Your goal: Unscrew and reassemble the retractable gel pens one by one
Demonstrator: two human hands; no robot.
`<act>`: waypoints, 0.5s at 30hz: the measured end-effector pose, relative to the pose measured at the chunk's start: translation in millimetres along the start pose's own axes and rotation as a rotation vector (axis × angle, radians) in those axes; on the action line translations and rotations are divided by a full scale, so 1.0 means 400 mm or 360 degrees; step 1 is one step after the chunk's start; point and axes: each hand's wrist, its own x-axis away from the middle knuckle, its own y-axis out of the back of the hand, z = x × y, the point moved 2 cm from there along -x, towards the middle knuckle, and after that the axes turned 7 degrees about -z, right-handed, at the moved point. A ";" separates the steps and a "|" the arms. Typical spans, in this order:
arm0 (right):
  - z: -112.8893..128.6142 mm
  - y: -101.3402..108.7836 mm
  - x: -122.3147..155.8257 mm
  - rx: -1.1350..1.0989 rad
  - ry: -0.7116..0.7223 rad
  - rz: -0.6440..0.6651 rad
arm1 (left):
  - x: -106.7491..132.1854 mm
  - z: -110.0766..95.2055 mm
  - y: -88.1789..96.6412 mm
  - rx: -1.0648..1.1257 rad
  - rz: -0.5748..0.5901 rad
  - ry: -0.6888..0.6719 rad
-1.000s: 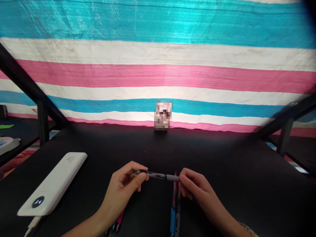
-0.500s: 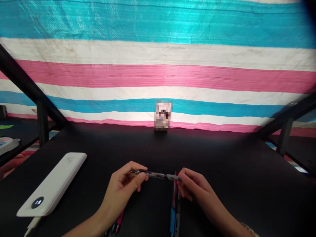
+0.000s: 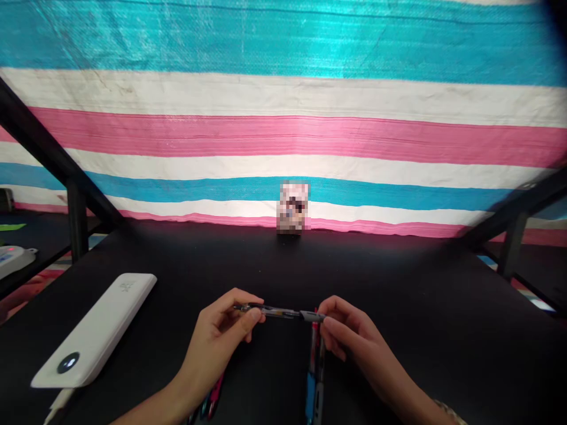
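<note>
A slim clear-barrelled pen with a grey grip lies level between my two hands above the black table. My left hand pinches its left end between thumb and fingers. At the grey end, my right hand closes thumb and forefinger around the tip, which is partly hidden. Below that hand lie a pen with a blue grip and red end and a grey-gripped pen, side by side. Under my left wrist show a pink pen and a teal one, both partly covered.
A white power bank with a plugged-in cable rests on the black table at left. A small blurred picture box stands at the back, before a striped tarp. Black frame bars rise at both sides.
My right forefinger has lifted slightly and its grasp at the pen's grey end has shifted a little. My left hand and the pen stay almost still.
</note>
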 end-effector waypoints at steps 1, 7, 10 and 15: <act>0.000 0.000 0.000 -0.0003 0.0000 -0.0005 | 0.000 0.001 0.001 0.0005 -0.0002 -0.0003; -0.006 0.000 -0.004 -0.0005 0.0022 -0.0041 | 0.001 0.014 0.005 0.0013 0.0011 0.0027; -0.003 0.005 -0.004 -0.0166 0.0058 -0.0111 | -0.001 0.014 0.006 0.0022 -0.0019 0.0039; 0.005 0.017 0.001 -0.0434 0.0100 -0.0291 | 0.000 0.012 0.009 0.0018 -0.0056 0.0043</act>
